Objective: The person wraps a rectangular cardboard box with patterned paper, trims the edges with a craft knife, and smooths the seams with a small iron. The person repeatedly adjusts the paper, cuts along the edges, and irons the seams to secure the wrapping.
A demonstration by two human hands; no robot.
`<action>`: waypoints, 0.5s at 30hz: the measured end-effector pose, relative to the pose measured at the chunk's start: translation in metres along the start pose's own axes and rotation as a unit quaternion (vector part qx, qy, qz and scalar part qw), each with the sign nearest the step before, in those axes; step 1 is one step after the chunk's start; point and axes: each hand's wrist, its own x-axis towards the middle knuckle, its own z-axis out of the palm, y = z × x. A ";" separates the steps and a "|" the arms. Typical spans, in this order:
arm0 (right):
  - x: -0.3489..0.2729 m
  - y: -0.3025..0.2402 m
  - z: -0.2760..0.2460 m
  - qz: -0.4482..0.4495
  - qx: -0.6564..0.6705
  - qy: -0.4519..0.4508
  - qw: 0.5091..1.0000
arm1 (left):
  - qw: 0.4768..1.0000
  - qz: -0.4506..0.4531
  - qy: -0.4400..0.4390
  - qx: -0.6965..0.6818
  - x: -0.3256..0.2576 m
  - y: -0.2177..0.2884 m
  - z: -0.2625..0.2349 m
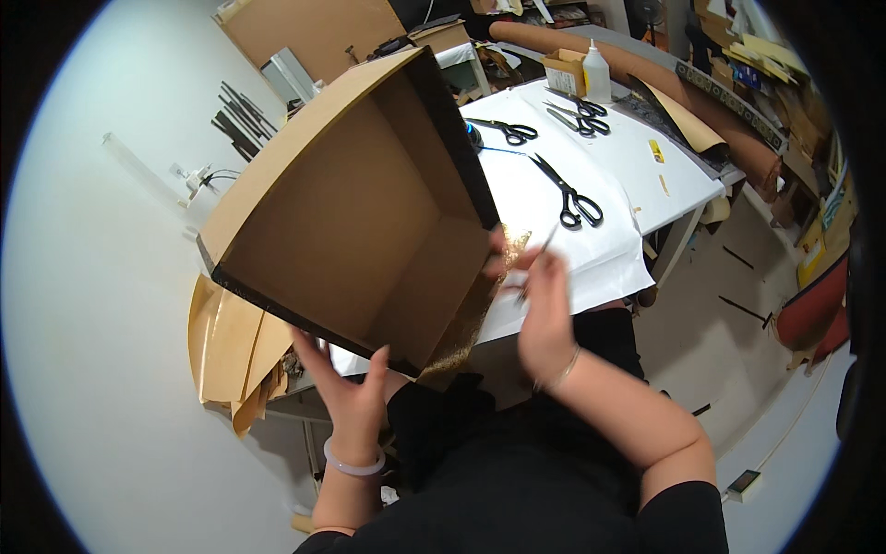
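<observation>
A large open cardboard box (pixel 332 203) is held up tilted, its hollow side facing me. Black strips line its edges, and a gold glittery sheet (pixel 449 358) runs along the lower right side. My left hand (pixel 355 397), with a pale bangle at the wrist, grips the box's lower edge, thumb toward the opening and fingers partly hidden beneath. My right hand (pixel 546 323) is smeared by motion beside the box's right corner. Its fingers seem closed around a thin pointed tool (pixel 552 238), whose kind is too blurred to tell.
Black-handled scissors (pixel 570 196) lie on the white-covered table (pixel 609 245), with several more pairs farther back. A white squeeze bottle (pixel 596 74) stands beside a small carton (pixel 564 72). A long brown roll (pixel 637 78) lies behind. Tan sheets (pixel 226 346) hang at the left.
</observation>
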 end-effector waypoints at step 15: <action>0.097 0.030 -0.071 0.016 -0.099 0.065 0.993 | 0.976 -0.182 -0.108 -0.057 0.112 -0.191 -0.042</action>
